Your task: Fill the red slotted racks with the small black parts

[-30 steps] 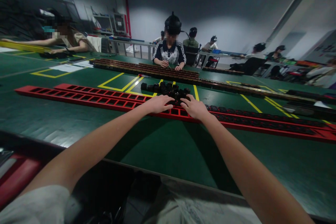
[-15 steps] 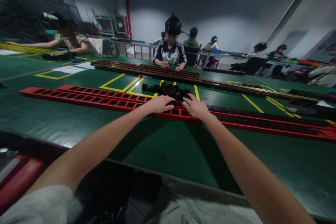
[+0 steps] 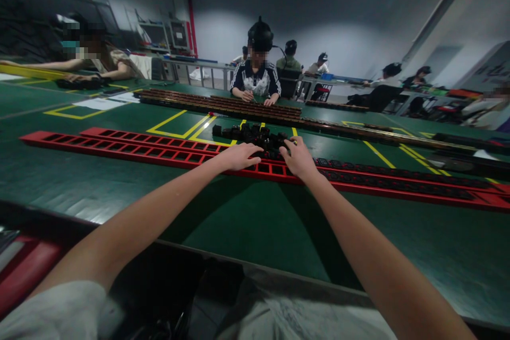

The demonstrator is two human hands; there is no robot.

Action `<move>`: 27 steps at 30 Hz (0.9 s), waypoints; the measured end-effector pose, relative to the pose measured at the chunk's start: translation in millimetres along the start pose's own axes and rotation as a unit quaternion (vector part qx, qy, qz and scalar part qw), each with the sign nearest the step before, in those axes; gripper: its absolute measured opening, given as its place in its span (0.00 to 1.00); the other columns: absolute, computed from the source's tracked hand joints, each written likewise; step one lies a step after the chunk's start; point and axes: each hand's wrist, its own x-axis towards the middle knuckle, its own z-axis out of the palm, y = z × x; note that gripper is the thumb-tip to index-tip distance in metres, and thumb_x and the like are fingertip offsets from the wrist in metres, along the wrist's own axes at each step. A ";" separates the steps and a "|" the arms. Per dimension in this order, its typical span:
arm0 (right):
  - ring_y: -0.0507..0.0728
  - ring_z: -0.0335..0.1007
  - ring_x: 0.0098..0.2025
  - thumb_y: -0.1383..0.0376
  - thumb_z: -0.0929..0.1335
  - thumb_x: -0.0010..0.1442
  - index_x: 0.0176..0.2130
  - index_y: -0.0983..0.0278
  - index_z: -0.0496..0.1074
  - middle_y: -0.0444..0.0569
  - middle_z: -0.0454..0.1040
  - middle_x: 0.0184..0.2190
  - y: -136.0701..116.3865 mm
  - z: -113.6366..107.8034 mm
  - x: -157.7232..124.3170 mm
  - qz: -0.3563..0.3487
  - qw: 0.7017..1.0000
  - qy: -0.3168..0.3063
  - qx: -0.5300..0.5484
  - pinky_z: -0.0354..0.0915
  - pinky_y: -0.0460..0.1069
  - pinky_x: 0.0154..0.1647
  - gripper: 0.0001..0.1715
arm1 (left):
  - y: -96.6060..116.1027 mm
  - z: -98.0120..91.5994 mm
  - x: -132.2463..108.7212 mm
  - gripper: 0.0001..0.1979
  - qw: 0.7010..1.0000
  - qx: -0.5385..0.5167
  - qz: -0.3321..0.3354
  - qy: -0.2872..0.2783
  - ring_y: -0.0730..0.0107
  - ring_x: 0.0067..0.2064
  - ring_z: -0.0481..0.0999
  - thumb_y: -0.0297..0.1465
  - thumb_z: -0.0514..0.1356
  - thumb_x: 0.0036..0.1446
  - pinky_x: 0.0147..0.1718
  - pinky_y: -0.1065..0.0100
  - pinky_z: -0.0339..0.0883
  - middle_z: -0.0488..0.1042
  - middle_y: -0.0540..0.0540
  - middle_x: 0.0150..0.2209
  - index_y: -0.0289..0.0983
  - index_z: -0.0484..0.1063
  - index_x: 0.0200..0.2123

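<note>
Two long red slotted frames point(image 3: 175, 156) lie side by side across the green table. Black square parts point(image 3: 358, 175) fill the slots along their right stretch, while the slots to the left are bare. A heap of loose black parts point(image 3: 261, 135) sits at the far edge of the frames. My left hand point(image 3: 239, 157) rests over the frames just left of centre, fingers stretched towards the heap and thumb apart. At the heap's right end is my right hand point(image 3: 299, 159), its thumb and bent fingers apart; whether the fingertips touch a black part is hard to make out.
Beyond the heap, long brown strips point(image 3: 223, 106) lie across the table, with a person point(image 3: 257, 77) working behind them. Another person point(image 3: 107, 58) leans in at the left by a yellow bar point(image 3: 34, 71). Yellow tape point(image 3: 163, 132) marks the tabletop, and paper sheets point(image 3: 105, 101) lie at left.
The whole view has shifted slightly left. My right hand's fingers have turned more upward and drawn a little away from my left hand, at the heap's right end. The left hand has hardly moved.
</note>
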 end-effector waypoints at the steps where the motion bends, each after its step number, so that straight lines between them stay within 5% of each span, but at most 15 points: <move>1: 0.68 0.65 0.59 0.57 0.59 0.69 0.57 0.66 0.71 0.62 0.63 0.59 0.8 -0.9 -1.3 -0.012 0.999 0.042 0.019 0.63 0.62 0.60 0.25 | -0.8 0.7 0.1 0.26 1.000 -0.001 0.002 0.003 0.53 0.58 0.71 0.43 0.49 0.70 0.56 0.56 0.63 0.69 0.38 0.62 0.37 0.63 0.64; 5: 0.66 0.63 0.59 0.63 0.63 0.64 0.56 0.64 0.69 0.60 0.66 0.55 -0.5 -6.8 -9.1 -0.059 0.990 0.111 0.058 0.62 0.62 0.61 0.22 | -2.8 3.1 0.4 0.26 1.000 -0.001 0.004 0.010 0.53 0.59 0.71 0.43 0.49 0.70 0.56 0.56 0.63 0.69 0.37 0.61 0.36 0.63 0.64; 11: 0.63 0.69 0.50 0.61 0.64 0.65 0.54 0.64 0.70 0.58 0.68 0.50 -6.6 -9.8 -16.2 -0.080 0.992 0.059 0.075 0.69 0.57 0.51 0.20 | -2.7 4.3 -0.1 0.22 0.998 -0.001 0.034 0.043 0.57 0.59 0.70 0.40 0.51 0.69 0.58 0.58 0.62 0.69 0.40 0.60 0.37 0.65 0.61; 20: 0.64 0.68 0.55 0.63 0.61 0.67 0.54 0.62 0.70 0.58 0.69 0.54 -5.2 -6.8 -16.0 -0.103 0.987 0.035 0.115 0.67 0.58 0.54 0.19 | 13.9 -4.6 -7.1 0.18 0.984 0.010 0.145 0.103 0.57 0.58 0.70 0.33 0.53 0.68 0.59 0.57 0.63 0.70 0.39 0.58 0.37 0.67 0.59; 27: 0.63 0.70 0.49 0.60 0.63 0.65 0.52 0.61 0.68 0.56 0.72 0.50 -5.5 -4.2 -19.1 -0.080 0.989 0.043 0.120 0.67 0.57 0.51 0.17 | 28.1 -2.4 -10.0 0.15 0.978 0.006 0.194 0.071 0.56 0.50 0.74 0.32 0.54 0.66 0.50 0.59 0.68 0.73 0.39 0.49 0.37 0.70 0.54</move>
